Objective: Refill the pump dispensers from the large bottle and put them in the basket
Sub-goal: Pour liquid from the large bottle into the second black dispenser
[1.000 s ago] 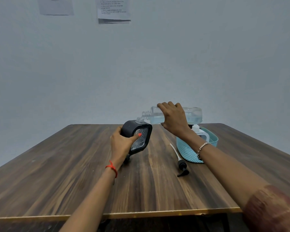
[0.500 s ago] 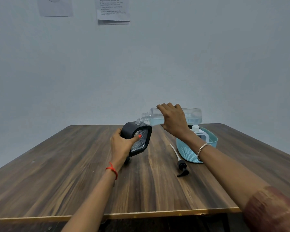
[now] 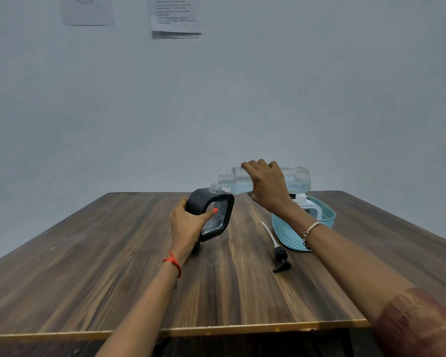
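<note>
Two hands work: left hand point(image 3: 188, 225) grasps the tilted black dispenser point(image 3: 211, 215), right hand point(image 3: 268, 188) grips the clear large bottle point(image 3: 298, 180) laid sideways, mouth at its neck, basket point(image 3: 327, 217) behind

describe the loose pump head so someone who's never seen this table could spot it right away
Start at the teal basket on the wooden table. Just left of it, lying flat on the wood, is the pump head. It is the only loose piece: black nozzle and collar with a white tube.

On the table point(image 3: 113, 266), the loose pump point(image 3: 280, 256) lies between the dispenser point(image 3: 211, 215) and the basket point(image 3: 291, 233)
</note>
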`<state>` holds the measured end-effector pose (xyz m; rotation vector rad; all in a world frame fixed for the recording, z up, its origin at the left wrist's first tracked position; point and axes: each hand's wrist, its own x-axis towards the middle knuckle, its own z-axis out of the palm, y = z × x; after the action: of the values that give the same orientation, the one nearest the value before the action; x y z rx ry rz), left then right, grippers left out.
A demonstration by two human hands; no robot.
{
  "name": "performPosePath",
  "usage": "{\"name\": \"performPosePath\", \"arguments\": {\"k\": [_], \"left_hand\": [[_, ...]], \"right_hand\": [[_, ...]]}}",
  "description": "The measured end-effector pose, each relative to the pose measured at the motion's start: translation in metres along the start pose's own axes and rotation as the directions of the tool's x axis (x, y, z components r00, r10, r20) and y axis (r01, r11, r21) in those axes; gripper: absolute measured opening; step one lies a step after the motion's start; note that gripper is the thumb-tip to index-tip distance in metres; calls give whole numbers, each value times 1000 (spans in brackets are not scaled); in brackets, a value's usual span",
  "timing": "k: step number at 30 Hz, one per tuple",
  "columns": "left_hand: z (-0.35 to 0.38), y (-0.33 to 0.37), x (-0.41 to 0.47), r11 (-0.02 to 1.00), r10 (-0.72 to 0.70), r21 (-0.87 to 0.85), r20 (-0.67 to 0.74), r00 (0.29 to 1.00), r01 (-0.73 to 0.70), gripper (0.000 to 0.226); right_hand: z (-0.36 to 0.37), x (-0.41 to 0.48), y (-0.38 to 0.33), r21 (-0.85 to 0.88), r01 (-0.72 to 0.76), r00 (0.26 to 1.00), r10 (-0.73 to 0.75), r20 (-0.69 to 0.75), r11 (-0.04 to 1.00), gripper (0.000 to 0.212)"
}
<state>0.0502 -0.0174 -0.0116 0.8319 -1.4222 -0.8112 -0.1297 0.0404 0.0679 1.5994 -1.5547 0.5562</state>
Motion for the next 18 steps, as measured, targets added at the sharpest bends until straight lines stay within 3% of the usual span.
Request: {"name": "performPosePath", "arguments": {"k": [18], "left_hand": [[-1, -5, 1, 1000, 15, 7, -22, 1000, -15, 46]], "right_hand": [[4, 1, -1, -15, 17, 1000, -17, 4, 1000, 49]]}}
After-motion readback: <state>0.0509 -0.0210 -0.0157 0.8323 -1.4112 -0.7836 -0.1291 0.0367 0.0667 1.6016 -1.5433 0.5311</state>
